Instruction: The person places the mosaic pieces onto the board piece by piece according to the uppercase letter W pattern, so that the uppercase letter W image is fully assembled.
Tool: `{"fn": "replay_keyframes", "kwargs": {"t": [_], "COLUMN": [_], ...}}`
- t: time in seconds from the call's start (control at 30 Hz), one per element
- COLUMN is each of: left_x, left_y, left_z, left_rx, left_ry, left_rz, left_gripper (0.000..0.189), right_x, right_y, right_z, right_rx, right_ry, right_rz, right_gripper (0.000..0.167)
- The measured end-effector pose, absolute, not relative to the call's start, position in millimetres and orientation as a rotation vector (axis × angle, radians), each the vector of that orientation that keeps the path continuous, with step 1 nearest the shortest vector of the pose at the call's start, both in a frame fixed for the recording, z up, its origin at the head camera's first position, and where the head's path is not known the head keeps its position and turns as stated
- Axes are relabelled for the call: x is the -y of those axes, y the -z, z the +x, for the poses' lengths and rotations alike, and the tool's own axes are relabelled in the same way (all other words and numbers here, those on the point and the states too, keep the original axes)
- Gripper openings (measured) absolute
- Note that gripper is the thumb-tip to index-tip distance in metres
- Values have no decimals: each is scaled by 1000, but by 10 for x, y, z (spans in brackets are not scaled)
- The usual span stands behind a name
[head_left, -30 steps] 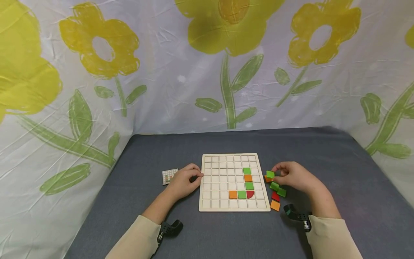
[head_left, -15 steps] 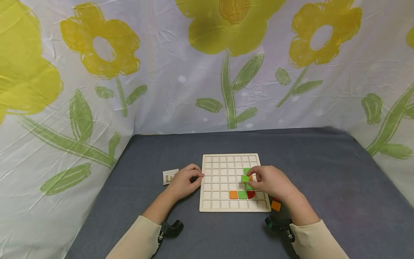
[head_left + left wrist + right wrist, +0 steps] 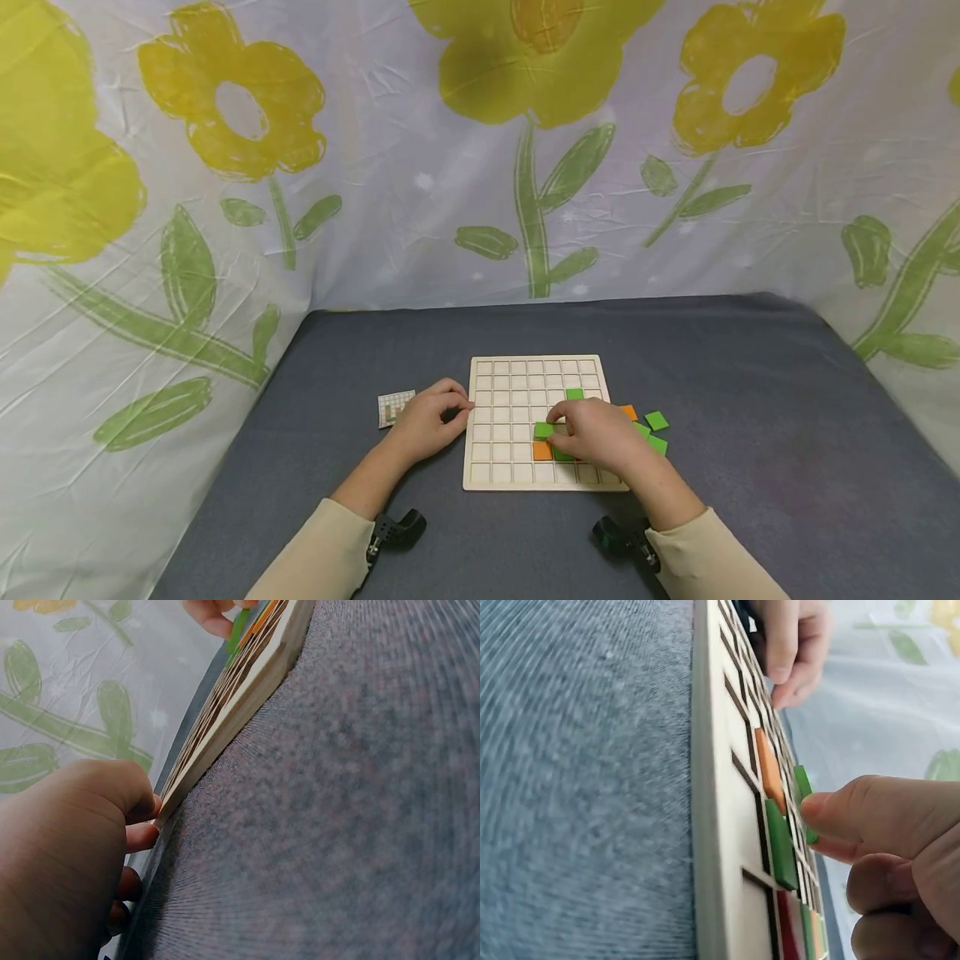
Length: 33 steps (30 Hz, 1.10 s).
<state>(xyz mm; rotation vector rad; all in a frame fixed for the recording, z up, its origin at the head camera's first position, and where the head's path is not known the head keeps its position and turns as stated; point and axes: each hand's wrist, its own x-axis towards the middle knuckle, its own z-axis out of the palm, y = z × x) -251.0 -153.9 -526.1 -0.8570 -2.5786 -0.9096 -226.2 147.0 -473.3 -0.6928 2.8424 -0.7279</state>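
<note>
In the frame's lower middle, the right hand [image 3: 597, 433] pinches a flat, square green tile [image 3: 543, 431] over the gridded wooden board [image 3: 490, 478]. The left hand [image 3: 429, 422] pinches the board's straight edge.

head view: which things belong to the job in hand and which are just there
Likely the job:
grid board
green tile in right hand
tiles on the board
loose tiles beside it
printed card

Likely just there:
dark cloth
flowered backdrop
black wrist devices
</note>
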Motion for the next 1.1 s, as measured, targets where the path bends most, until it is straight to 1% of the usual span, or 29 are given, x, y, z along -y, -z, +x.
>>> {"fn": "replay_keyframes", "kwargs": {"t": [0.4,0.6,0.8,0.97,1.1], "left_x": [1537,1541,1545,1544,1544], "left_y": [5290,5301,5282,5269,5273], "left_z": [-2516,-2525,-2513,-2512,-2520], "left_rx": [2582,2592,2587,2593,2598], "left_ry": [905,902,904,913,911], "left_rz": [-853,-854,-849,-842,-845], "left_gripper": [8,9,8,9,9], "right_x": [-1483,-1481,-1501,-1592,-1751], "right_y": [4783,4794,4804,4745,4672], "right_z": [-2292,-2271,-2287,-2323,-2375], "right_rx": [-2828,-2815,-2839,-2809,-2745], "right_ry": [738,771,775,839,1012], "right_rz": [-699,-665,-716,-690,-610], "right_gripper": [22,19,16,18,22]}}
